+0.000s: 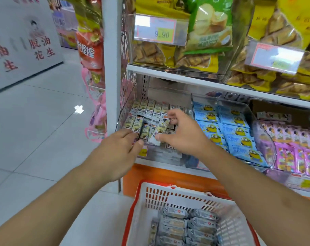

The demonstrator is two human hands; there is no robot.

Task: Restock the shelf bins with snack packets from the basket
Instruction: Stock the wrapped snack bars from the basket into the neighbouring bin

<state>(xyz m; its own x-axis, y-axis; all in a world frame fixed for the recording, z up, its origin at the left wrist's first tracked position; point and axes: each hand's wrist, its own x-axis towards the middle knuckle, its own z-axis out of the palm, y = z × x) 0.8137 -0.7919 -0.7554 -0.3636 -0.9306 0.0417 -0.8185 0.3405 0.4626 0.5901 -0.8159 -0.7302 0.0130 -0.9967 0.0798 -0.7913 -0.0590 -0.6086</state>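
A clear shelf bin on the lower left shelf holds rows of small cream-and-grey snack packets. My right hand reaches into it and pinches one such packet between thumb and fingers. My left hand lies at the bin's front left, its fingers touching packets standing there. Below, a white basket with a red rim holds several grey wrapped snack packets.
To the right stand a bin of blue cartoon packets and a bin of pink packets. The upper shelf carries yellow and green snack bags with price tags. A white post and tiled floor lie left.
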